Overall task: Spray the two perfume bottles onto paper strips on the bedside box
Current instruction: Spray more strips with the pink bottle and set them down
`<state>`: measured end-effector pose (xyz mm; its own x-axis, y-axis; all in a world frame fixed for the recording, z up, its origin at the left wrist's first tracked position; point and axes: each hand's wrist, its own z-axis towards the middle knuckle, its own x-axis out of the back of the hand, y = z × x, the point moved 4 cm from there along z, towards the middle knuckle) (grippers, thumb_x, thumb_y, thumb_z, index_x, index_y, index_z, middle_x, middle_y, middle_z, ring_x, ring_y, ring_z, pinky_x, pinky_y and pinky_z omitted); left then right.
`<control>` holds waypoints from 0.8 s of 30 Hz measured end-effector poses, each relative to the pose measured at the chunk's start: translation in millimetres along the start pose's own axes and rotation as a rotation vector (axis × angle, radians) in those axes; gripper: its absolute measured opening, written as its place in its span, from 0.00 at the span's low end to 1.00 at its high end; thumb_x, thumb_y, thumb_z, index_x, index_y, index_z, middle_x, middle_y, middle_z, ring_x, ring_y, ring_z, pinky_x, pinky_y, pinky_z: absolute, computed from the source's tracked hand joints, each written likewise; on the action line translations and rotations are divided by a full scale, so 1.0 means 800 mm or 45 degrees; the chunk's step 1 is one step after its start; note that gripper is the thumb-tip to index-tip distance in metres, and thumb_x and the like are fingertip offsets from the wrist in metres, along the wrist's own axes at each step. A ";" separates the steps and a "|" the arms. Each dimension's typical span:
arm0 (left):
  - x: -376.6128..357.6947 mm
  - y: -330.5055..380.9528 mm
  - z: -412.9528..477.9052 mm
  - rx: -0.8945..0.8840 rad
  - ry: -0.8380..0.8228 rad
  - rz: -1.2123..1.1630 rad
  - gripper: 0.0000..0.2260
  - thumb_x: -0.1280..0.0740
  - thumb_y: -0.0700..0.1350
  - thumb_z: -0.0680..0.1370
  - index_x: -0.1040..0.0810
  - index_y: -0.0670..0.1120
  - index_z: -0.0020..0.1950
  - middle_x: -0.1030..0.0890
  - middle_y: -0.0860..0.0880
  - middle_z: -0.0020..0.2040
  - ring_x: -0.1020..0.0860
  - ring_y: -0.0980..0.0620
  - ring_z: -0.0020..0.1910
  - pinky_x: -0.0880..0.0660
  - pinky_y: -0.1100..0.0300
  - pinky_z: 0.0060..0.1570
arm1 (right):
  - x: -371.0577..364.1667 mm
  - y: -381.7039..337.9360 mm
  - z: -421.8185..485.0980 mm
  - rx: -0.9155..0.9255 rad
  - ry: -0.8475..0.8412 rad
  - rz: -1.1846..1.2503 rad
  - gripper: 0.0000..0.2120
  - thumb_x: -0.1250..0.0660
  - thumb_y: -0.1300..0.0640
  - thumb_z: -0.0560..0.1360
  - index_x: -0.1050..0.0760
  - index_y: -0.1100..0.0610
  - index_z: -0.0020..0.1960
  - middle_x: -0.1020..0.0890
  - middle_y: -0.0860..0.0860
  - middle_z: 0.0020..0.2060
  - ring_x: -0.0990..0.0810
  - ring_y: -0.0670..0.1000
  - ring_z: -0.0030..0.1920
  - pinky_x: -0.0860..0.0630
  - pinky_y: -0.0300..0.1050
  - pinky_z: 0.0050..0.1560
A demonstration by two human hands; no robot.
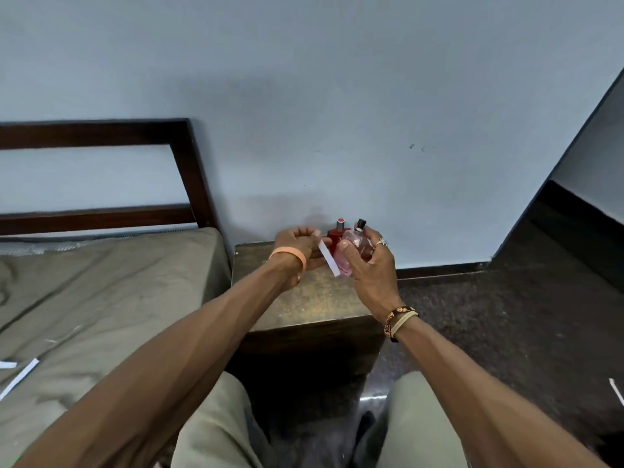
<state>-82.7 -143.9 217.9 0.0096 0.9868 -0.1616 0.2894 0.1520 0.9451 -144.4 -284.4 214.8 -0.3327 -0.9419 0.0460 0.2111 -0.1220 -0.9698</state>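
— Head view: what are the hands doing?
— I see the right hand (369, 265) gripping the pink perfume bottle (354, 253) and the left hand (297, 244) pinching a paper strip (328, 257), over the bedside box (304, 298). The red perfume bottle (336, 236) stands at its far edge.

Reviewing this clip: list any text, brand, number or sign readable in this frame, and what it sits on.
None can be read.
Pink perfume bottle in the right hand: no label legible.
Red perfume bottle standing on the bedside box: no print legible.
Paper strip in the left hand: looks blank.
Patterned wristband on the right wrist: orange markings, too small and blurred to read.
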 end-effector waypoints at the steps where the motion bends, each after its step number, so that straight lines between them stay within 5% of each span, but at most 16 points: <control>1: 0.003 0.012 -0.007 -0.031 0.025 -0.011 0.01 0.35 0.35 0.78 0.24 0.39 0.48 0.16 0.39 0.43 0.16 0.43 0.41 0.18 0.50 0.38 | 0.001 -0.013 -0.005 0.008 0.001 0.065 0.17 0.30 0.54 0.77 0.26 0.49 0.64 0.17 0.44 0.51 0.17 0.45 0.51 0.20 0.42 0.49; 6: 0.004 0.067 -0.044 -0.176 -0.015 -0.028 0.04 0.36 0.33 0.78 0.25 0.39 0.45 0.18 0.39 0.42 0.18 0.42 0.38 0.18 0.53 0.36 | 0.003 -0.061 -0.024 -0.055 -0.055 0.402 0.22 0.28 0.50 0.73 0.26 0.40 0.65 0.15 0.51 0.44 0.16 0.53 0.42 0.17 0.53 0.44; 13: -0.001 0.124 -0.074 -0.330 -0.050 0.122 0.01 0.35 0.35 0.78 0.24 0.38 0.49 0.18 0.39 0.44 0.18 0.45 0.37 0.19 0.59 0.34 | 0.004 -0.111 -0.043 -0.064 -0.203 0.658 0.19 0.33 0.56 0.75 0.25 0.41 0.64 0.19 0.49 0.35 0.24 0.49 0.34 0.26 0.41 0.29; 19: -0.007 0.132 -0.076 -0.349 -0.100 0.106 0.06 0.34 0.35 0.78 0.23 0.34 0.53 0.18 0.38 0.45 0.17 0.45 0.37 0.19 0.59 0.35 | 0.007 -0.127 -0.055 -0.135 -0.347 0.864 0.22 0.39 0.62 0.75 0.28 0.45 0.66 0.25 0.54 0.44 0.23 0.52 0.36 0.26 0.44 0.31; 24: -0.010 0.125 -0.072 -0.338 -0.148 0.112 0.03 0.34 0.35 0.78 0.22 0.36 0.50 0.17 0.38 0.44 0.17 0.44 0.37 0.18 0.57 0.37 | 0.012 -0.130 -0.057 -0.231 -0.513 1.085 0.24 0.41 0.62 0.77 0.29 0.45 0.70 0.20 0.57 0.47 0.23 0.52 0.37 0.29 0.43 0.32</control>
<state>-108.6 -133.6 330.4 0.1377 0.9861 -0.0925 0.0222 0.0903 0.9957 -211.2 -266.4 305.2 0.2152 -0.7325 -0.6459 0.0793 0.6723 -0.7360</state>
